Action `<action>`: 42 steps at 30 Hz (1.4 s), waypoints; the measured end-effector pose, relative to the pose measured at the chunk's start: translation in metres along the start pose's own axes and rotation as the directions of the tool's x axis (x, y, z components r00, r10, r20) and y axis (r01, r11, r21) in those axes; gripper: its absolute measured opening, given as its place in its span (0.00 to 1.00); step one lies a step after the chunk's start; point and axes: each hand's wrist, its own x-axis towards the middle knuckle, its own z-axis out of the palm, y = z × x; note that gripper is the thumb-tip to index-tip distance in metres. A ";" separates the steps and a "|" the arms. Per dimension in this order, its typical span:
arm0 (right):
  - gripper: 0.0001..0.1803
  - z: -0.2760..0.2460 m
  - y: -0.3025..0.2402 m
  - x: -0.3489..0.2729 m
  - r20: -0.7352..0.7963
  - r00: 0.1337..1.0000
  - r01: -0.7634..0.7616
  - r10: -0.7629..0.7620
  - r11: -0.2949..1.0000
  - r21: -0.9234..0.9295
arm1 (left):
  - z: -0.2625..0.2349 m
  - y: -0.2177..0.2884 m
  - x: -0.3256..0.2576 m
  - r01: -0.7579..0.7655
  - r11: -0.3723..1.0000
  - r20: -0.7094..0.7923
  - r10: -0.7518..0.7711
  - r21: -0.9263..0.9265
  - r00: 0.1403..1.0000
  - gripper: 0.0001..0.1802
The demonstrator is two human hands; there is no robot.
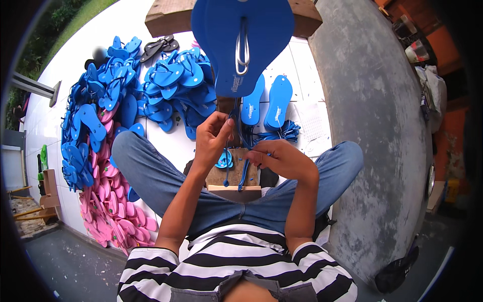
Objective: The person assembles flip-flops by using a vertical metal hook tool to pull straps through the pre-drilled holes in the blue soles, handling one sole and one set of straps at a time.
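Note:
A blue flip-flop sole [242, 30] stands large and close in front of me, with a bent metal wire [242, 54] sticking out of its middle. Below it, a dark blue flip-flop strap [244, 175] hangs with its ends downward. My left hand [214, 137] is closed on the strap's upper part, thumb against the fingers. Lower and to the right, my right hand [283, 157] pinches the strap's other side. Between my legs is a wooden board [216, 177], with a small light blue sandal-shaped piece [224, 159] on it.
A wooden crosspiece [168, 18] sits behind the sole. To the left are heaps of blue flip-flops [173, 75] and pink flip-flops [108, 201]. Two blue soles [279, 98] and a bundle of blue straps [288, 132] lie on the right, beside a grey ledge [375, 131].

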 end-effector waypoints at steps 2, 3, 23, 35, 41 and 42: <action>0.16 -0.002 -0.006 0.000 0.034 0.976 0.215 -0.213 0.959 -0.187 | -0.003 0.003 -0.003 0.011 1.000 0.031 -0.011 -0.004 0.999 0.12; 0.17 -0.002 -0.007 0.001 0.069 0.975 0.219 -0.210 0.964 -0.152 | -0.002 0.004 -0.005 0.011 1.000 0.038 -0.011 -0.003 0.999 0.12; 0.15 0.014 -0.059 0.034 0.101 0.969 0.152 -0.226 0.865 0.479 | -0.006 0.121 0.011 -0.373 0.903 -0.178 0.411 0.213 0.894 0.15; 0.18 0.022 -0.058 0.045 0.072 0.956 0.204 -0.283 0.822 0.531 | -0.004 0.120 0.020 -0.272 0.959 -0.127 0.261 -0.077 0.957 0.15; 0.16 0.020 -0.058 0.039 0.061 0.975 0.157 -0.214 0.857 0.491 | -0.003 0.112 0.015 -0.259 0.960 -0.085 0.250 -0.109 0.964 0.15; 0.16 0.019 -0.058 0.037 0.065 0.976 0.152 -0.206 0.869 0.471 | -0.002 0.111 0.014 -0.249 0.960 -0.081 0.240 -0.125 0.967 0.15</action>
